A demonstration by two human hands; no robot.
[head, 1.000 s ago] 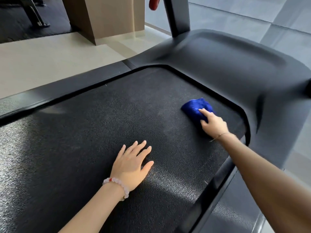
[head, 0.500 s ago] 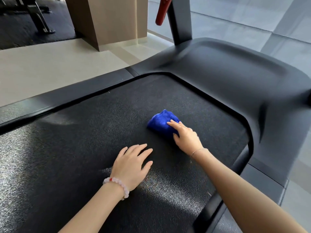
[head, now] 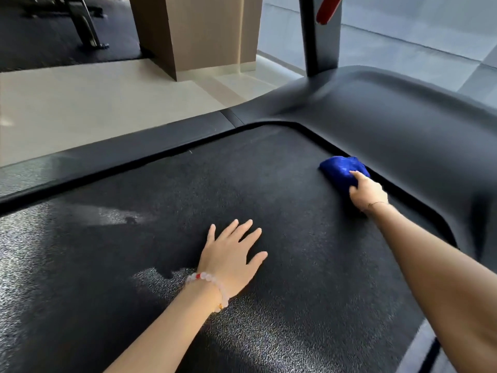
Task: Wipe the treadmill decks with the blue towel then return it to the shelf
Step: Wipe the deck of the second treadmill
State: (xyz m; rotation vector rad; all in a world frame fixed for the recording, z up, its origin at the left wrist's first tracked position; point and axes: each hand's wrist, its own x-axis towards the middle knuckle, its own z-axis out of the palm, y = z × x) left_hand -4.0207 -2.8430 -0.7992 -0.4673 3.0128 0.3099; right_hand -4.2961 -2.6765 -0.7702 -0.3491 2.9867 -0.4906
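One big black treadmill deck (head: 134,238), left hand (head: 231,254) flat on its middle with fingers spread wide, holding nothing, right hand (head: 368,191) gripping the bunched blue towel (head: 337,166) at the deck's far right corner, bead bracelet (head: 211,282) on the left wrist

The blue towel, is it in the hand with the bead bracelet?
No, the right hand holds the blue towel; the beaded left hand lies flat on the belt.
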